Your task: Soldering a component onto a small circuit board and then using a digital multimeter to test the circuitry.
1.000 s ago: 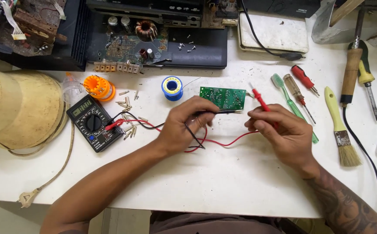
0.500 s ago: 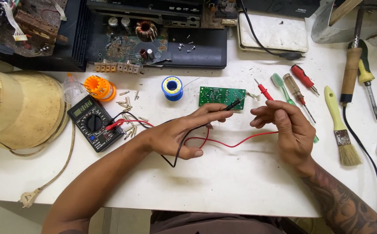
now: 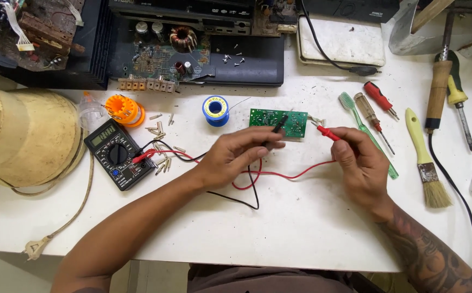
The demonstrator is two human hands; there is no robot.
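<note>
- On the white table (image 3: 301, 228), the left hand (image 3: 236, 157) is pinching a black probe (image 3: 275, 128), whose tip is touching the small green circuit board (image 3: 278, 123).
- Just right of the board, the right hand (image 3: 360, 163) is gripping a red probe (image 3: 328, 133), tip near the board's edge.
- Both leads are running to the black multimeter (image 3: 117, 154) at the left.

Both hands hold probes (image 3: 277, 126) on green circuit board (image 3: 295, 126)

Your single head camera looks steeply down at the white counter (image 3: 301, 233) — close range, your forearms entering from the bottom edge.
</note>
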